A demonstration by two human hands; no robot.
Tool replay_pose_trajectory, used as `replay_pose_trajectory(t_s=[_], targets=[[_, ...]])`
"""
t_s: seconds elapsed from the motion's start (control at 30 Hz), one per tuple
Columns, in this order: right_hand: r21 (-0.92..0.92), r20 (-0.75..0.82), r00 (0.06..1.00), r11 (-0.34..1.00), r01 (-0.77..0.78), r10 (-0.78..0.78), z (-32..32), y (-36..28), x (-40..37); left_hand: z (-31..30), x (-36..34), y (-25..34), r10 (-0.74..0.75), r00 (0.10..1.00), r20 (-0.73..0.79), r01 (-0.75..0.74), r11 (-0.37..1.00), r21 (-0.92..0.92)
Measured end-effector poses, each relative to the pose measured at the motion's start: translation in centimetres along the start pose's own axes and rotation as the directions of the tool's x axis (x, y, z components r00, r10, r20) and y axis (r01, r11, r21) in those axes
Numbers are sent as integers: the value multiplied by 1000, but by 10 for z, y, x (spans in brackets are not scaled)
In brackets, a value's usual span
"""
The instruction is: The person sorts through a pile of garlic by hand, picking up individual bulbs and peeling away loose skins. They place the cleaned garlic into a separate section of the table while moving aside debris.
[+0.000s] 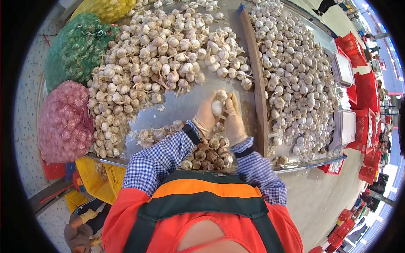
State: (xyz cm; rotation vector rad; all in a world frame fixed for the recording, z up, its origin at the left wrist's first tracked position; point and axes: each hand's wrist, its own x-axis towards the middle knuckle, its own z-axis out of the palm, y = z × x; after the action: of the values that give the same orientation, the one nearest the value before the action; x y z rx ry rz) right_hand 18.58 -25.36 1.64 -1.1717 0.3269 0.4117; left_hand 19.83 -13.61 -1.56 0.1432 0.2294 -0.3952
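Both hands gloved, meeting over the bare middle of the steel table [177, 110], just our side of the wooden divider [254, 71].

- One garlic bulb [217, 108] is held up between the hands. The left hand [205, 118] cups it from the left, fingers curled round it. The right hand [233, 122] presses long fingers on its right side.
- The bulb sits nearer the left palm, so left carries it and right works it. We cannot tell its stem axis, as the gloves cover the ends.
- A second bulb [222, 95] lies just past the fingertips, toward the far edge.

Counts:
- 1 bulb in grip.
- 3 heaps, too many bulbs to count: the big heap [156, 50] at far left, the right heap [295, 76] beyond the divider, and the small heap [209, 154] at the near edge under our forearms.
- 3 mesh sacks off the left edge: pink sack [63, 122], green sack [76, 48], yellow sack [107, 7].
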Motion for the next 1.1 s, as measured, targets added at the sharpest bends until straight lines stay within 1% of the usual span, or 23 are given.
replay_pose_trajectory(t_s=[0.07, 0.1, 0.13, 0.2, 0.23, 0.33, 0.37, 0.4, 0.43, 0.5, 0.53, 0.6, 0.63, 0.7, 0.77, 0.8, 0.83, 0.87, 0.93, 1.0, 1.03, 1.07, 1.1], targets=[[112, -42, 995, 989, 99, -95, 12, 8, -5, 1, -3, -5, 215, 969, 121, -240, 935, 261], [118, -53, 994, 988, 99, -94, 11, 6, -6, 12, -8, 0, 315, 946, 78, -198, 370, 908], [189, -18, 1000, 982, 16, -12, 8, 2, -7, 8, -9, 2, 306, 949, 76, -192, 369, 909], [256, 24, 997, 964, -73, 69, 5, -4, -8, 3, -10, 5, 398, 889, 227, -186, -138, 973], [224, 8, 1000, 974, -13, 12, 4, -6, -8, 1, -9, 5, 398, 890, 224, -184, -137, 973], [209, -4, 998, 976, 67, -68, -3, -2, -6, 5, -7, 3, 386, 896, 222, -276, 90, 957], [45, -8, 993, 991, 122, -122, -1, -5, -8, 9, -6, 4, 257, 966, 12, -163, 578, 799], [-119, 0, 984, 977, 175, -176, 0, -6, -9, 12, -6, 4, 37, 993, -110, 14, 903, 429], [-122, 6, 985, 978, 172, -173, -1, -5, -10, 15, -9, 3, 44, 993, -112, 8, 904, 427], [-221, 1, 992, 967, 125, -128, -5, 0, -10, 18, -19, -1, -21, 995, -102, 90, 655, 750], [-219, 17, 992, 968, 126, -125, -15, 9, -9, 16, -23, -1, -5, 995, -104, 82, 653, 753], [-300, 64, 996, 953, -38, 60, -43, 28, -7, -3, -30, -5, -154, 968, -199, 206, 32, 978], [-300, 74, 995, 953, -38, 63, -44, 22, -15, -38, -34, -17, -110, 993, -34, 37, 33, 999], [-118, 141, 947, 954, -274, 290, -42, 0, -27, -23, -50, -10, -191, 981, 31, -42, -51, 998], [-180, 127, 947, 946, -271, 296, -48, -15, -14, -15, -59, 3, -287, 955, 73, -133, -194, 972], [-238, 106, 947, 933, -271, 303, -49, -20, -6, -10, -61, 11, -290, 954, 74, -134, -193, 972], [-454, 187, 970, 889, -55, 156, -49, -23, 4, -6, -61, 19, -412, 911, -8, -17, -58, 998], [-456, 190, 969, 888, -53, 155, -41, -31, 16, -3, -60, 26, -533, 844, -67, 117, 62, 991], [-312, 226, 946, 937, -154, 231, -15, -47, 44, 3, -53, 41, -500, 863, -74, 93, 14, 996], [-352, 293, 943, 935, -49, 159, -1, -35, 89, 9, -37, 63, -88, 948, -306, 290, -155, 944], [-478, 186, 973, 878, -29, 134, 10, -27, 111, -4, -25, 76, 201, 968, -147, 200, -275, 941], [-597, 82, 992, 802, -26, 93, 22, -18, 129, -18, -13, 89, 448, 892, 60, 144, -409, 901], [-595, 87, 992, 804, -23, 93, 33, -8, 139, -17, -4, 99, 450, 891, 61, 147, -412, 899]])
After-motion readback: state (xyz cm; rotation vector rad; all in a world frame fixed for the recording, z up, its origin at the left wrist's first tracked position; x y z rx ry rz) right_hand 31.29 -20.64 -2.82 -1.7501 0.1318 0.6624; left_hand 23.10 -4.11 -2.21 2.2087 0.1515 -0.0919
